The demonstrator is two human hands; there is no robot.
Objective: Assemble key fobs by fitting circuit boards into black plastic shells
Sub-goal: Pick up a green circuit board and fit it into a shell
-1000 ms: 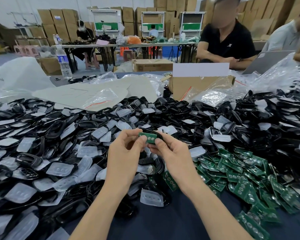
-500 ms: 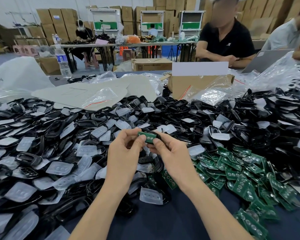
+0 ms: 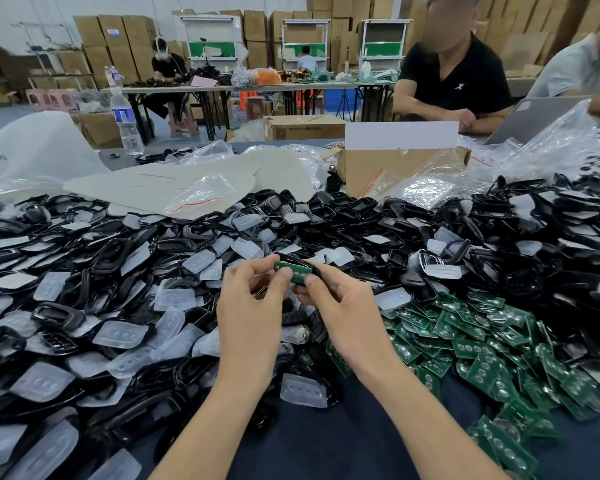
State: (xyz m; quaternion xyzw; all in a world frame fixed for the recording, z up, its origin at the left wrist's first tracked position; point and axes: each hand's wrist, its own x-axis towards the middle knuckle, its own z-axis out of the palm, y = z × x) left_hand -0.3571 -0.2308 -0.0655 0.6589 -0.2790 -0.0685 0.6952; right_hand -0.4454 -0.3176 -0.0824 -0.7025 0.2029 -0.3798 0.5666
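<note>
The left hand [image 3: 253,306] and right hand [image 3: 336,306] both pinch a green circuit board [image 3: 294,273] against its black shell [image 3: 297,259], raised just left of the heap of boards [image 3: 465,341]. Uneven thumb pressure could seat it crooked or flick it out.

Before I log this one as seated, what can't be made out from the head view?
Head view:
1. Whether the circuit board sits fully in the black shell: fingers of the left hand and right hand cover both ends.
2. The board's markings: too small.
3. How far the green board pile runs: cut off at the bottom edge.
</note>
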